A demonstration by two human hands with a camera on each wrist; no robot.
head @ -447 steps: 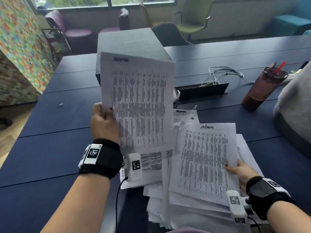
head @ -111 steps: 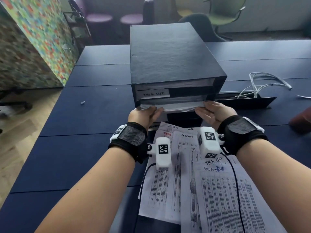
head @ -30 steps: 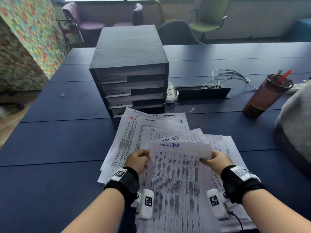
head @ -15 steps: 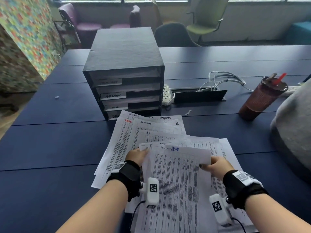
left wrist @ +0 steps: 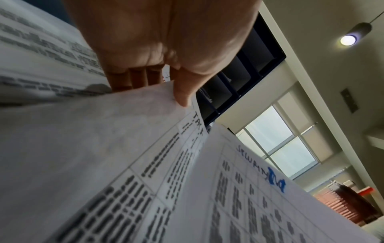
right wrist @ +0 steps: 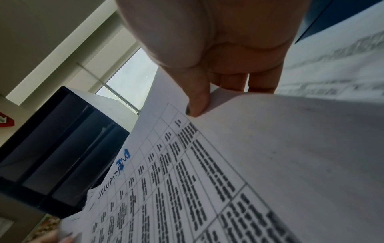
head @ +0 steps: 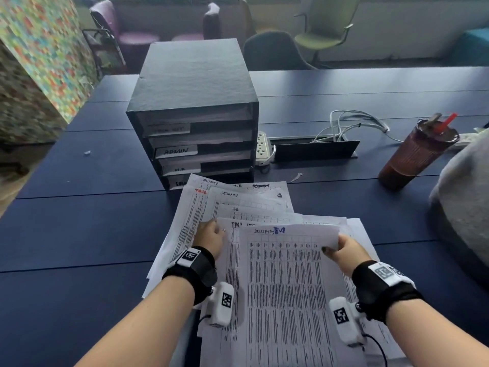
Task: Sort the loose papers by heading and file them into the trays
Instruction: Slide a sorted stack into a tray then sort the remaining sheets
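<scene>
A black four-tier tray unit (head: 193, 102) stands on the dark blue table (head: 79, 234), with labelled tiers, among them ADMIN (head: 176, 151) and H.R (head: 182, 169). Loose printed papers (head: 238, 200) fan out in front of it. My right hand (head: 330, 249) (right wrist: 199, 105) pinches the right top corner of the sheet headed SECURITY (head: 285, 282) (right wrist: 187, 172), thumb on top. My left hand (head: 217, 230) (left wrist: 174, 92) pinches the left top corner of the sheet beneath it (head: 232, 250) (left wrist: 104, 148), whose heading starts TA. Both sheets are lifted off the pile.
A brown tumbler with a red straw (head: 415, 157) stands at the right. A white power strip (head: 262, 148), an open cable hatch (head: 315, 151) and white cables (head: 352, 120) lie behind the papers. Grey fabric (head: 463, 213) bulges in at the right edge. Chairs stand beyond the table.
A second ago both hands held the SECURITY sheet by its top corners. Now my left hand has shifted to the sheet under it, and the SECURITY sheet sits further right, uncovering that heading.
</scene>
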